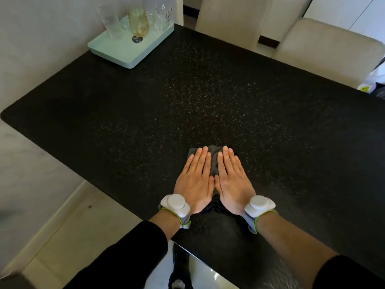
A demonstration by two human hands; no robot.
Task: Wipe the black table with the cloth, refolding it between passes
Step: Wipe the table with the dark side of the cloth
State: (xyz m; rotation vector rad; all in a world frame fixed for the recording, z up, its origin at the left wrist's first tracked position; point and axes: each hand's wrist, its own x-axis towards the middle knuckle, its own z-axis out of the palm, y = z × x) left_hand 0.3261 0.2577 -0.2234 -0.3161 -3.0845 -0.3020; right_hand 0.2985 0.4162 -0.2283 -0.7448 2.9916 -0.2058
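- The dark grey folded cloth (213,158) lies flat on the black speckled stone table (125,122), near the near edge and about midway along it, almost wholly covered by both hands.
- The left hand (195,180) and the right hand (232,180) lie palm-down side by side on the cloth. Their fingers are straight and held close together, the thumbs tucked in beside each other, and neither hand pinches anything.
- The cloth looks soft, thin and light. It will likely bunch or slide under a push unless flat palms keep it spread.
- For a refold I judge the far corners, which peek out past the fingertips, to be the easiest places to pinch. The near edge seems to crumple between the wrists, though the dark surface makes that hard to tell.
- The tabletop is hard and smooth, with pale specks that catch the light across its middle. Whether these are dust or the stone's own pattern is unclear.
- A white puck-shaped device on a grey, green-edged strap (176,205) sits on each wrist.
- At the far left corner a mint-green plastic tray (145,46) holds clear drinking glasses (137,21), fragile and worth steering round.
- Two cream upholstered chairs (327,44) stand at the far side, and pale floor tiles (73,226) show near left.
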